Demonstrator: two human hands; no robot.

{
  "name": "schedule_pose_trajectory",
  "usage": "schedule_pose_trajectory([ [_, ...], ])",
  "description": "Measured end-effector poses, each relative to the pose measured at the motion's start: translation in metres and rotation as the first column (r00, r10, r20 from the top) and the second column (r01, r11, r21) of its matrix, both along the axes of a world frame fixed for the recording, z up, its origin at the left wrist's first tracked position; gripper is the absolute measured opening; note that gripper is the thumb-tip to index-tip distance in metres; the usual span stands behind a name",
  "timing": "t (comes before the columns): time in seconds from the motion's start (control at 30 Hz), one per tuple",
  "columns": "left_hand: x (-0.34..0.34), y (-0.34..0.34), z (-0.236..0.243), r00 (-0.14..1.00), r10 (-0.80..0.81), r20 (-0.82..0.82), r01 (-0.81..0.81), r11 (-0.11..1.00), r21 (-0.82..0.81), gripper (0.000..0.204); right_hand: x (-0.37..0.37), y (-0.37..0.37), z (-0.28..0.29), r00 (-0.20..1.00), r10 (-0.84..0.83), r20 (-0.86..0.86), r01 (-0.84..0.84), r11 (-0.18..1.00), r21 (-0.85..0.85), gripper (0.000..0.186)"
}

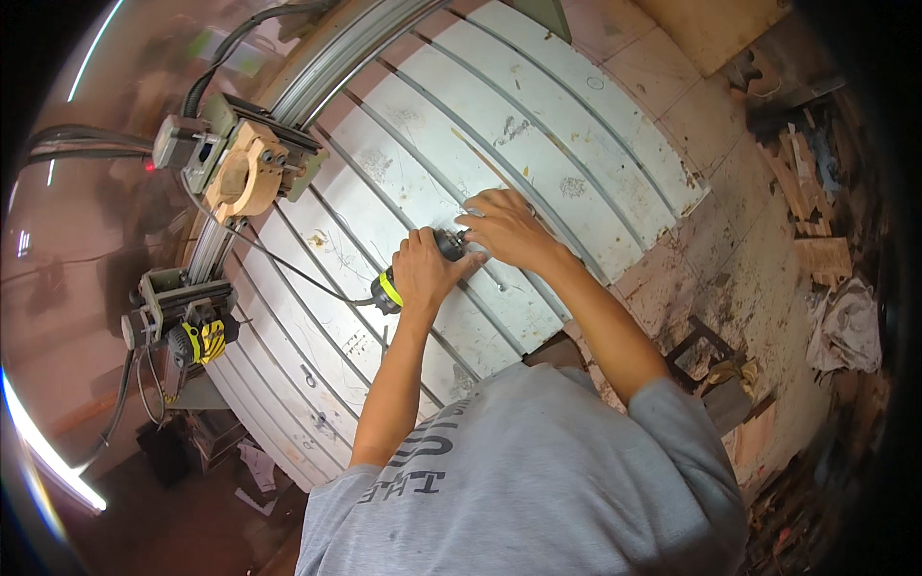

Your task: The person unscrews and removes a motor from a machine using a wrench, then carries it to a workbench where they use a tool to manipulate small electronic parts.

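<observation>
A black power router motor with a yellow band [386, 291] lies tilted over the white slotted machine bed [576, 125]. My left hand [423, 267] is wrapped round its body. At its other end, my right hand [509, 230] has its fingers closed about the metal collet end; what the fingertips pinch there is partly hidden. A thin black cord [293, 267] runs from the motor's rear up to the left, toward the gantry. On that gantry a wooden clamp mount [248, 182] has an open round hole with no motor in it.
A second black and yellow motor [200, 338] sits in its mount at the left, below the aluminium gantry rail [360, 48]. Small metal pieces [307, 374] are on the bed's lower left. Wood scraps [812, 192] and a grey cloth [845, 326] lie on the right.
</observation>
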State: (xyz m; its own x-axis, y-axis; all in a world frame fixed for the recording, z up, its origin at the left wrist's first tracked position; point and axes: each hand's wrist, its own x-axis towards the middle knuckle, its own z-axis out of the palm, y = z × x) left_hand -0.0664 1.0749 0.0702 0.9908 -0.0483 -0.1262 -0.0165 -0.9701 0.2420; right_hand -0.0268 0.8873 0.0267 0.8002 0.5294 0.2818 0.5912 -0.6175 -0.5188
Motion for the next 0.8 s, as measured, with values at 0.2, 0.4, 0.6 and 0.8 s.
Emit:
schedule_pose_trajectory([
  [0.2,-0.005,0.007,-0.006,0.998,-0.028,0.061,0.030,0.999,-0.019,0.085,0.043,0.015,0.003,0.894,0.299,-0.333,-0.384,0.895,-0.227,0.022],
  [0.4,-0.006,0.007,-0.007,0.996,-0.042,0.076,0.043,0.999,-0.009,0.083,0.058,0.012,-0.006,0.804,0.344,-0.486,-0.408,0.912,-0.030,0.027],
  [0.6,-0.007,0.009,-0.010,0.995,-0.037,0.097,0.038,0.999,-0.007,0.083,0.062,-0.022,0.020,0.956,-0.034,-0.291,-0.019,0.984,-0.177,0.031],
  [0.8,-0.009,0.010,-0.012,0.997,-0.020,0.080,0.023,0.999,-0.031,0.085,-0.024,-0.045,0.032,0.759,-0.433,-0.487,0.180,0.858,-0.482,0.031],
])
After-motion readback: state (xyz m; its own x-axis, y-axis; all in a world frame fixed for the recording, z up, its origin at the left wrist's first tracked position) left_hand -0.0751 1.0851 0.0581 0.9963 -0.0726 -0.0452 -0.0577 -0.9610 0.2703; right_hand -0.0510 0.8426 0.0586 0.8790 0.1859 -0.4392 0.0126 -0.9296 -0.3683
